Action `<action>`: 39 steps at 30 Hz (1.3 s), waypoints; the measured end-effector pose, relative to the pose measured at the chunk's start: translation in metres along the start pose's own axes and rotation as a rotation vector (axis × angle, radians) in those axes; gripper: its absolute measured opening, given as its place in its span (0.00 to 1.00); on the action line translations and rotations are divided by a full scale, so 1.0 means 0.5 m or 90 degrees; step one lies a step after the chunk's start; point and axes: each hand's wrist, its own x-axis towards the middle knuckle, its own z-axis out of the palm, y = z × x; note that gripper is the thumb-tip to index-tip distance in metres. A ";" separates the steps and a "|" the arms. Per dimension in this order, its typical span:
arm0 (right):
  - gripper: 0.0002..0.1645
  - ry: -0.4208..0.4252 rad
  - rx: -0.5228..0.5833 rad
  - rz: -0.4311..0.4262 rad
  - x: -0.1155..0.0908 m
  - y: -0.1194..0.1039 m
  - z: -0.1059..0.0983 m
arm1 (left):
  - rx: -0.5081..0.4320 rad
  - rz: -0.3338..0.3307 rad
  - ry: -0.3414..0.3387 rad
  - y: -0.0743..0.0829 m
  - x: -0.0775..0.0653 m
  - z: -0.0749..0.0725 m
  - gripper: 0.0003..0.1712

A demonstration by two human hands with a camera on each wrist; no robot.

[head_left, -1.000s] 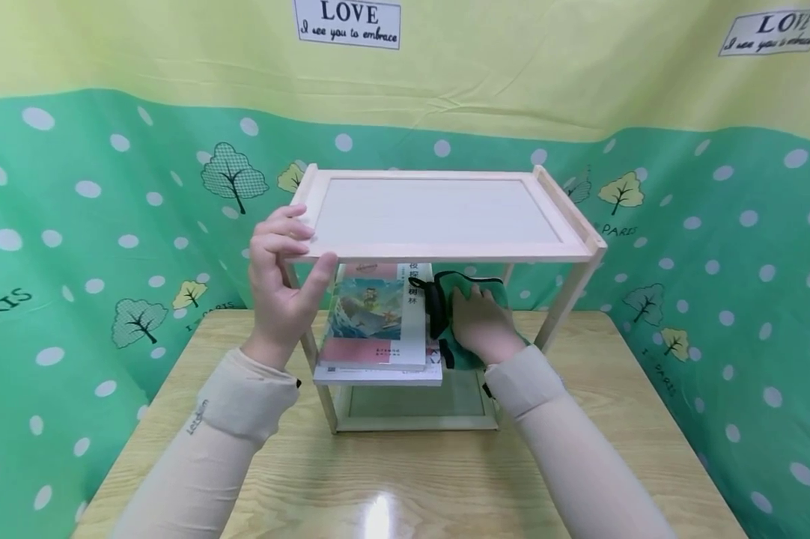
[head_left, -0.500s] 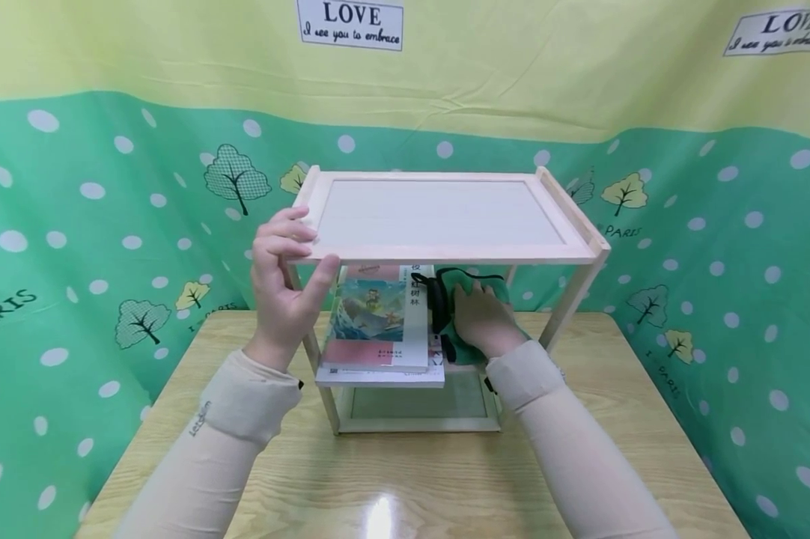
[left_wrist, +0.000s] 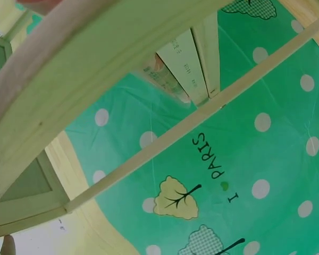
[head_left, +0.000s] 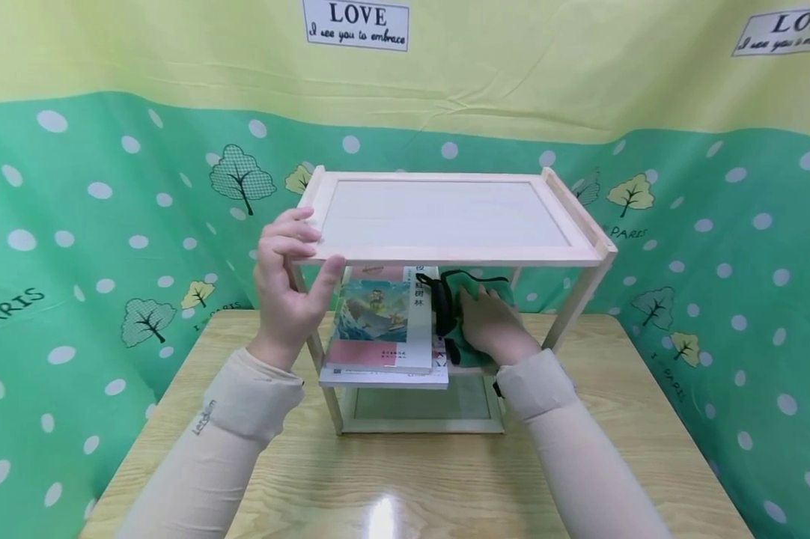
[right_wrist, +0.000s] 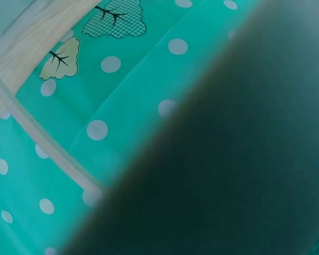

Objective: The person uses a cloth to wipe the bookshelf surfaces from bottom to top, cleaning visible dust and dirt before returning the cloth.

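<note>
Basically nothing's moved since a second ago: left hand (head_left: 287,292) clamped on the wooden shelf's (head_left: 439,213) corner, green pouch (head_left: 471,354) under the right hand (head_left: 498,323) beside the books (head_left: 376,314), can't tell if pinched.

We see a wooden table (head_left: 445,479) with a curtain (head_left: 513,67), yellow above and spotted green below, hanging behind its back edge and along its left and right edges. We also see a picture-covered book (head_left: 378,314) lying on another book (head_left: 391,379), set back from that one's front and right edges.
</note>
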 end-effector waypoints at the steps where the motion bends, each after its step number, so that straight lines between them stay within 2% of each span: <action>1: 0.33 0.001 -0.003 -0.002 -0.002 0.000 0.000 | 0.002 0.000 -0.001 0.000 0.000 0.000 0.33; 11: 0.31 0.026 -0.024 -0.039 -0.047 -0.001 0.003 | 0.010 0.006 0.004 0.002 0.000 0.001 0.33; 18: 0.25 0.132 -0.075 -0.121 -0.091 -0.003 0.017 | 0.011 0.011 0.007 0.003 0.000 0.001 0.32; 25: 0.16 0.190 -0.048 -0.134 -0.112 0.002 0.020 | 0.019 0.017 0.005 0.003 0.001 0.002 0.31; 32: 0.11 0.257 -0.080 -0.203 -0.155 0.001 0.023 | 0.020 0.018 0.008 0.001 0.002 0.003 0.31; 36: 0.09 0.255 -0.087 -0.228 -0.172 0.000 0.025 | 0.022 0.017 0.008 0.001 0.002 0.002 0.31; 39: 0.05 0.212 -0.067 -0.219 -0.173 0.002 0.022 | 0.023 0.015 0.007 -0.001 0.001 0.003 0.31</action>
